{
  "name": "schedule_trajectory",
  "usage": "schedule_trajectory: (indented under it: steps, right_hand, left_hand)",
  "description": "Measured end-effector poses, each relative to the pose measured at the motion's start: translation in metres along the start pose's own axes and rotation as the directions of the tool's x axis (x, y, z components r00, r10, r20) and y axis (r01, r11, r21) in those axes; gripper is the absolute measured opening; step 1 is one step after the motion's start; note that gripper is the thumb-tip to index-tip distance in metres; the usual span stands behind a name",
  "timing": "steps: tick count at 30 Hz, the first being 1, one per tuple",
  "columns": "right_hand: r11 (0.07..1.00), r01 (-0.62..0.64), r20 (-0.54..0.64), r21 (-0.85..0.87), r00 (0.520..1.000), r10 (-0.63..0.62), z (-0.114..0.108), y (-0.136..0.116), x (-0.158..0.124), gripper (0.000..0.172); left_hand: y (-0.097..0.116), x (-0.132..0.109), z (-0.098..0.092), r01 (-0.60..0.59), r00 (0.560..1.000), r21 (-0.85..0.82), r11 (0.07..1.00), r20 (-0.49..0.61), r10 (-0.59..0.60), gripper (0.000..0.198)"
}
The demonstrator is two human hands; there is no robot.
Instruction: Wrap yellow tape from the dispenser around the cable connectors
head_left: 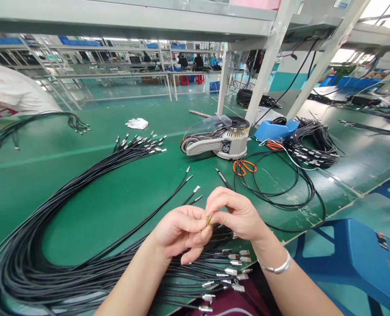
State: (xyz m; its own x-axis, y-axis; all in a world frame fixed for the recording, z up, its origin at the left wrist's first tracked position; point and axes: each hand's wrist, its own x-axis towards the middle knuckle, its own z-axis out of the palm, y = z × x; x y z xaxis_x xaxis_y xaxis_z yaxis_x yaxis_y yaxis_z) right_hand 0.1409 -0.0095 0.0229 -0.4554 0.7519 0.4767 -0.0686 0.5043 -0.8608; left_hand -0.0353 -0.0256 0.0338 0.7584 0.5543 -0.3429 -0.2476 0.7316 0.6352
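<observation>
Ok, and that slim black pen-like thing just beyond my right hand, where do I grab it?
Likely best at the middle of the pen-like thing, pinched across its long sides from above with your right hand. It lies flat on the green bench, slim and straight, tapered end pointing away, near end close to that hand.

The left hand (181, 230) and right hand (236, 215) meet at the fingertips, pinching a small yellowish piece (209, 218) between them. A silvery bracelet (277, 265) circles the right wrist. Beneath the hands, a thick bundle of black cables (23, 245) curves in a U across the green bench (83, 193), its ends tipped with metal connectors. Beyond stands a grey round-bodied machine (230, 145); near it lie a pen (223, 178), orange-handled scissors (244, 167) and, farther left, a white glove (137, 123). A blue stool (369, 254) stands at right, beside the bench.
</observation>
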Motion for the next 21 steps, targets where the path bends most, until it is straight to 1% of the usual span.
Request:
schedule_trajectory:
  steps: [1,2,3,4,5,6,7,8,9,10,11,12,14,17,19,21]
  right_hand:
    - [1.000,-0.005,0.016,0.025,1.000,0.004,-0.003,0.002,0.001,0.011]
    - [0.999,-0.021,0.013,0.044,1.000,0.020,-0.006,0.003,0.001,0.011]
    - [0.997,-0.053,-0.003,0.063,0.999,0.054,-0.009,0.004,0.001,0.011]
    - [0.991,-0.099,-0.027,0.089,0.994,0.102,-0.012,0.005,0.000,0.013]
    - [0.980,-0.154,-0.050,0.123,0.986,0.161,-0.016,0.006,-0.002,0.018]
    - [0.964,-0.210,-0.070,0.161,0.972,0.223,-0.018,0.006,-0.004,0.022]
    - [0.949,-0.254,-0.086,0.186,0.958,0.274,-0.021,0.005,-0.007,0.024]
    - [0.941,-0.283,-0.103,0.186,0.947,0.305,-0.022,0.005,-0.009,0.023]
    - [0.942,-0.295,-0.123,0.158,0.941,0.316,-0.023,0.004,-0.012,0.020]
    - [0.951,-0.290,-0.143,0.108,0.942,0.304,-0.022,0.002,-0.014,0.017]
    - [0.959,-0.278,-0.164,0.053,0.945,0.283,-0.022,0.001,-0.016,0.014]
    - [0.965,-0.262,-0.184,0.001,0.949,0.257,-0.020,-0.001,-0.018,0.013]
    - [0.968,-0.233,-0.218,-0.088,0.953,0.210,-0.019,-0.005,-0.020,0.012]
    - [0.944,-0.199,-0.225,-0.264,0.964,0.141,-0.019,-0.013,-0.023,0.011]
    - [0.912,-0.168,-0.178,-0.374,0.978,0.107,-0.022,-0.019,-0.024,0.012]
    - [0.897,-0.141,-0.116,-0.420,0.988,0.101,-0.026,-0.024,-0.027,0.012]
  left_hand:
    - [0.001,0.000,0.001,0.000,1.000,0.023,1.000,-0.008,0.000,0.026]
    - [0.001,0.000,0.004,-0.026,0.998,0.068,0.997,-0.048,0.029,0.026]
    - [0.002,0.001,0.006,-0.071,0.988,0.142,0.987,-0.124,0.089,0.026]
    - [0.002,0.003,0.010,-0.114,0.959,0.248,0.962,-0.225,0.172,0.026]
    - [0.001,0.004,0.013,-0.138,0.906,0.379,0.915,-0.325,0.271,0.026]
    - [-0.001,0.006,0.017,-0.136,0.834,0.519,0.844,-0.400,0.380,0.027]
    - [-0.003,0.008,0.020,-0.113,0.757,0.652,0.750,-0.432,0.490,0.026]
    - [-0.006,0.010,0.022,-0.081,0.692,0.762,0.643,-0.421,0.587,0.026]
    - [-0.010,0.012,0.024,-0.053,0.645,0.844,0.534,-0.380,0.664,0.024]
    - [-0.013,0.014,0.024,-0.036,0.612,0.899,0.436,-0.325,0.721,0.023]
    - [-0.017,0.015,0.024,-0.024,0.591,0.934,0.356,-0.274,0.758,0.021]
    - [-0.019,0.016,0.024,-0.015,0.580,0.955,0.296,-0.232,0.781,0.020]
    - [-0.023,0.018,0.023,-0.013,0.579,0.980,0.197,-0.153,0.801,0.022]
    - [-0.023,0.017,0.023,-0.040,0.591,0.997,0.061,-0.026,0.806,0.019]
    - [-0.022,0.017,0.024,-0.044,0.614,0.999,0.011,0.019,0.789,0.021]
    - [-0.023,0.018,0.025,-0.058,0.659,0.998,-0.013,0.048,0.750,0.023]
